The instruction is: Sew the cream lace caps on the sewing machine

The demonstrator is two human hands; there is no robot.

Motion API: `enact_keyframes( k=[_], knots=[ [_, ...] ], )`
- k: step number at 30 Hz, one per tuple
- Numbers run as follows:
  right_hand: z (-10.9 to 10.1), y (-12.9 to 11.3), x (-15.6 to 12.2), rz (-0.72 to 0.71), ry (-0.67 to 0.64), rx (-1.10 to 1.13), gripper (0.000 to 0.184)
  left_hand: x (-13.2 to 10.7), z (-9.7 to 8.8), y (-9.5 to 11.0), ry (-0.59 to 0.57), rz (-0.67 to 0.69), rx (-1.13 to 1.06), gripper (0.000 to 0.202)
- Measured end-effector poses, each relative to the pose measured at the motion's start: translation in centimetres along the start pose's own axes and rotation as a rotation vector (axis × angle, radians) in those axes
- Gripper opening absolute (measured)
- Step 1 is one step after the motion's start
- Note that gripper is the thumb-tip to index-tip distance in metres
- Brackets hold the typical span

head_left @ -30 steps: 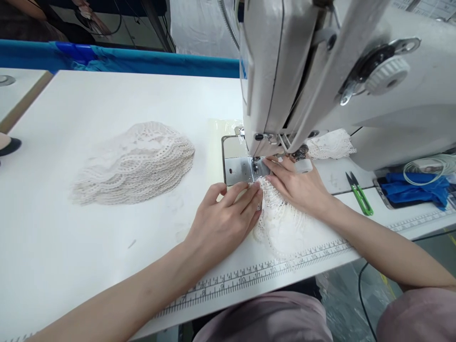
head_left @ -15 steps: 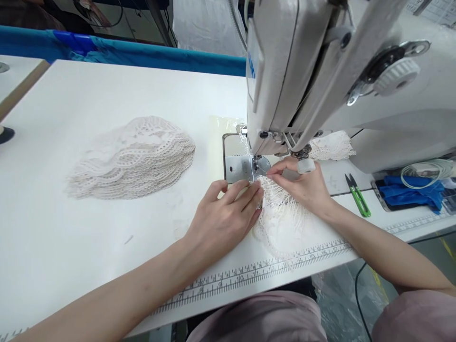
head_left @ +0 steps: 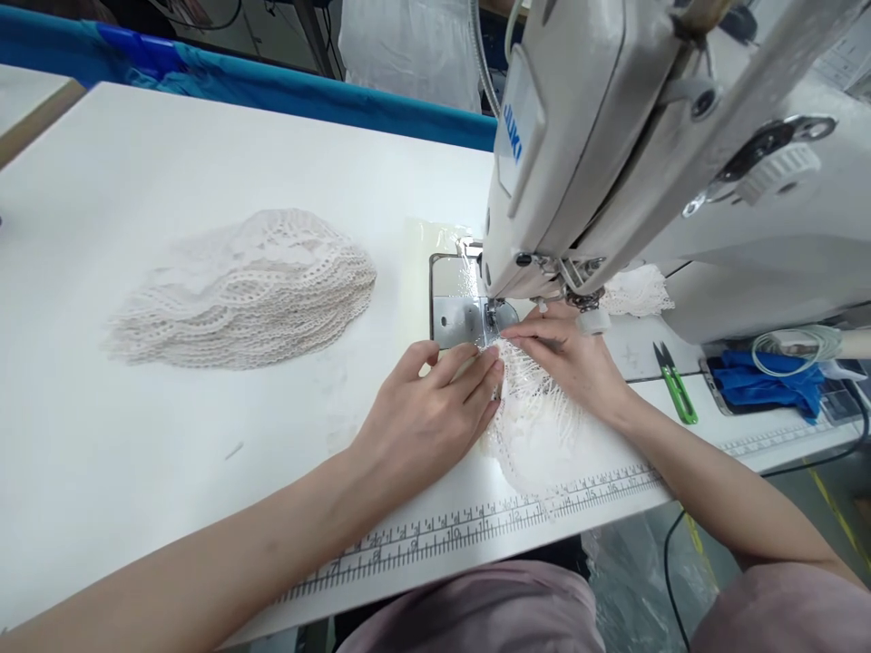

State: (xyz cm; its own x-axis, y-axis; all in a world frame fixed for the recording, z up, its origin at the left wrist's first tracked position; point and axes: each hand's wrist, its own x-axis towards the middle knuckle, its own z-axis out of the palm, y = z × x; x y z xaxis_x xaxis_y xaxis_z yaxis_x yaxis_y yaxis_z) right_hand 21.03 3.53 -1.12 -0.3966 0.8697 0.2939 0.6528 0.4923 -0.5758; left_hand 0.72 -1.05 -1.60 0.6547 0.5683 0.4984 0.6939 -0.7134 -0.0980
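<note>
A white lace piece [head_left: 544, 426] lies on the white table [head_left: 170, 453] in front of the sewing machine [head_left: 646, 154], its far edge at the presser foot [head_left: 491, 313]. My left hand [head_left: 428, 417] rests flat on the lace's left edge, fingers stretched toward the metal needle plate [head_left: 453, 317]. My right hand [head_left: 578, 363] pinches the lace's far edge between thumb and fingers just right of the presser foot.
A stack of white lace pieces [head_left: 245, 290] sits on the table to the left. More lace [head_left: 636, 290] lies behind the machine's needle area. Green thread snips [head_left: 675, 381] and blue cloth [head_left: 768, 381] lie to the right. A printed ruler [head_left: 476, 526] runs along the table's near edge.
My right hand went from lying on the lace to pinching its far edge near the presser foot. The left hand stayed in place. The view shifted slightly.
</note>
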Motion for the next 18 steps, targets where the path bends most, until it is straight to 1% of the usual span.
enact_keyframes(
  k=[6, 8, 12, 18],
  knots=[
    [0.2, 0.3, 0.0, -0.185, 0.045, -0.359, 0.03, 0.0, 0.1, 0.0, 0.006, -0.008, -0.02, 0.024],
    [0.2, 0.4, -0.1, -0.205, 0.045, -0.403, 0.032, 0.0, 0.1, 0.0, 0.003, -0.012, -0.02, 0.024],
    [0.4, 0.4, -0.2, -0.235, 0.054, -0.445, 0.031, 0.0, 0.0, 0.0, 0.015, -0.006, -0.008, 0.024],
    [0.5, 1.0, -0.5, -0.286, 0.068, -0.559, 0.038, -0.1, 0.3, -0.1, 0.024, 0.006, -0.008, 0.025]
  ],
)
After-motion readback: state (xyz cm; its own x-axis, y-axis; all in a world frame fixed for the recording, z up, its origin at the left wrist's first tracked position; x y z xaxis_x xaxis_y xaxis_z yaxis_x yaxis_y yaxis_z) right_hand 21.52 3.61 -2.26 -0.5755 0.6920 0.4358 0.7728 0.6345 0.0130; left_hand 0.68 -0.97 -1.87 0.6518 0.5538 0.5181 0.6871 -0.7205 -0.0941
